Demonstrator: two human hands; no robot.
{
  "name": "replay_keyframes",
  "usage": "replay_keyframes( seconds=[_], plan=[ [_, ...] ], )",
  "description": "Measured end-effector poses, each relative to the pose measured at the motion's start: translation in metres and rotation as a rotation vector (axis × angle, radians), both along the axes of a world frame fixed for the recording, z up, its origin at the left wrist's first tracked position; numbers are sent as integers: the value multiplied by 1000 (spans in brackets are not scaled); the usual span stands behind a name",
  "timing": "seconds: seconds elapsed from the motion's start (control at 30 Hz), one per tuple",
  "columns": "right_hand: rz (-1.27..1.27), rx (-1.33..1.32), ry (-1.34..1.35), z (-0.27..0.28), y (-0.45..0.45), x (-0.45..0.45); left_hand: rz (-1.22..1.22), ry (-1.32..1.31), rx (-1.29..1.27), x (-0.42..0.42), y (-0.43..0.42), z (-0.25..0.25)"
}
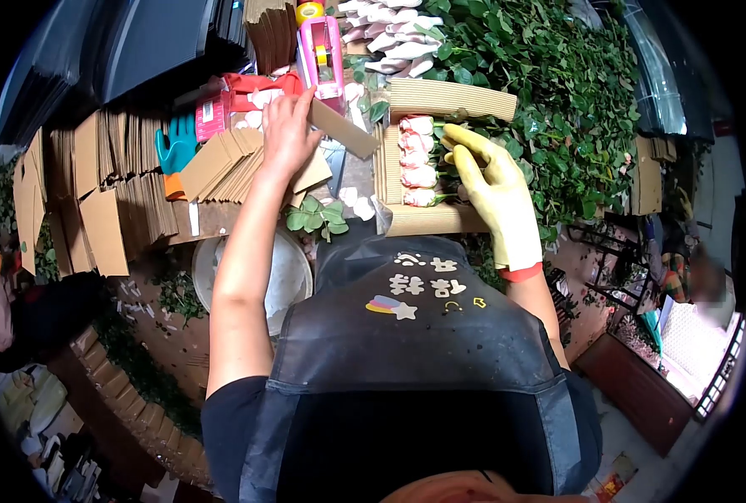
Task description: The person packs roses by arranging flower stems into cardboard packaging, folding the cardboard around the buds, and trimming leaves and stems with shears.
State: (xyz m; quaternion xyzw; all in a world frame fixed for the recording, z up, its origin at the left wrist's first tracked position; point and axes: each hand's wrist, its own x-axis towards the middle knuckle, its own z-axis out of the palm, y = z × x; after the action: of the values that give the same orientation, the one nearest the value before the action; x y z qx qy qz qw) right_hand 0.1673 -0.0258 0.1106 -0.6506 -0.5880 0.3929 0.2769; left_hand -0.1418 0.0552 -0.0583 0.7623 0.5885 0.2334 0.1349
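My bare left hand (289, 134) grips a flat cardboard strip (344, 131) between thumb and fingers, above a fanned stack of similar cardboard pieces (230, 163). A row of several pale pink roses (418, 159) lies on a sheet of corrugated cardboard (440, 220), whose near and far ends are folded up. My right hand (492, 180), in a yellow glove, is over the stems just right of the blooms. Its thumb and fingers are apart, with nothing visibly held. The stems are partly hidden under it.
Leafy green stems (549, 109) pile up on the right. White-wrapped bundles (394, 38) and a pink tape dispenser (323, 54) stand at the back. A teal glove (177, 144) and more cardboard pieces (105, 222) are at left. A round pale tub (293, 272) sits below the table edge.
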Motion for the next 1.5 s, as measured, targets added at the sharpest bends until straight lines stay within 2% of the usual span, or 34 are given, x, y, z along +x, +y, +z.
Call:
replay_keyframes(
  seconds=[0.03,0.17,0.2,0.3,0.4,0.47,0.53,0.57,0.6,0.67,0.7,0.73,0.77,0.8,0.87,0.9,0.93,1.0,1.13,1.2,1.27,1.3,1.33,1.37,1.4,1.47,1.5],
  plan=[
    [-18,-26,34,3,-1,-3,87,-11,-1,3,-5,2],
    [-26,-40,113,-1,0,-9,-121,-6,410,10,-6,9],
    [-11,-29,114,-1,0,-10,-205,104,324,16,-11,21],
    [41,32,118,-7,-2,-13,-282,150,307,32,-11,21],
    [-25,-40,68,9,-6,-15,-343,36,348,25,-12,30],
    [-103,-61,122,15,-11,-11,-238,-62,529,19,-17,47],
    [-98,-38,105,19,-13,-5,-169,-366,487,14,-25,65],
    [-79,-92,280,16,-15,-4,-74,-549,428,22,-38,78],
    [-22,-157,346,24,-12,-9,45,-906,177,41,-54,89],
    [80,-303,414,35,-8,-19,37,-1325,-222,75,-77,121],
    [46,-250,467,32,-12,-26,-53,-1246,-365,87,-86,118],
    [203,-453,423,27,3,-12,-140,-1159,-497,99,-90,116],
    [125,-428,388,28,3,-3,-137,-1132,-340,112,-93,116],
    [50,-404,353,27,4,5,-150,-1043,-307,118,-88,105],
    [21,-477,378,3,17,34,21,-1025,-504,112,-79,110],
    [28,-504,366,-9,21,45,102,-936,-312,108,-74,97],
    [33,-531,357,-16,25,49,179,-790,-232,102,-68,93],
    [42,-527,211,-24,37,47,19,-611,-77,98,-60,89],
    [65,-512,301,-41,38,42,-501,-280,-37,122,-41,99],
    [81,-503,230,-49,37,42,-548,-71,-182,139,-28,93],
    [179,-347,-181,-21,31,41,-562,-23,-299,147,-19,99],
    [174,-286,-277,-5,25,40,-571,8,-295,149,-16,92],
    [220,-256,-220,5,14,47,-572,27,-273,149,-15,92],
    [272,-394,-86,24,5,53,-565,54,-296,150,-13,91],
    [343,-645,102,30,-4,70,-556,76,-325,151,-13,92],
    [472,-959,94,35,-22,99,-559,163,-437,156,-10,101],
    [423,-896,-57,15,-35,114,-555,164,-453,157,-9,104]
  ],
)
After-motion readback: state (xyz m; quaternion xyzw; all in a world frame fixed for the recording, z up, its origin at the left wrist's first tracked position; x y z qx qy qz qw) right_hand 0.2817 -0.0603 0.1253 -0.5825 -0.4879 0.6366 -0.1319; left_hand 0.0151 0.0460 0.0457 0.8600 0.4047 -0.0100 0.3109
